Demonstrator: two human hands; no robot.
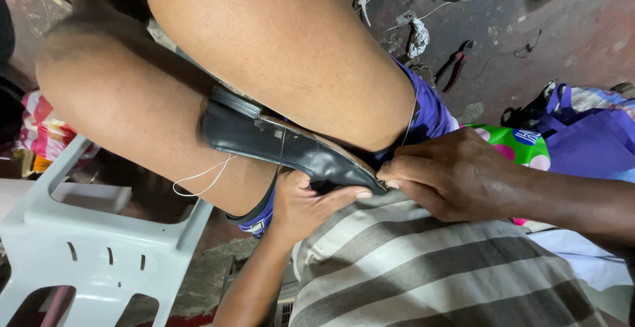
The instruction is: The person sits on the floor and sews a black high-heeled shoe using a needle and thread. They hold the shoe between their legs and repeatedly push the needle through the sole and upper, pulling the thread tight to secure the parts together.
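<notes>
A black leather shoe point(278, 143) lies clamped between my two bare knees, sole edge up, toe pointing toward my striped shirt. My left hand point(301, 204) grips the shoe from beneath near the toe, thumb pressed along its edge. My right hand point(456, 175) pinches at the toe tip, fingers closed there on something too small to make out. A thin white thread point(205, 178) hangs in a loop from the shoe's side over my left leg, and another strand runs up along my right knee.
A white plastic chair point(99, 247) stands at the lower left. Red-handled pliers point(453, 65) and a crumpled rag point(417, 36) lie on the dirty concrete floor. A purple bag point(589, 138) and a colourful cloth point(516, 145) sit at the right.
</notes>
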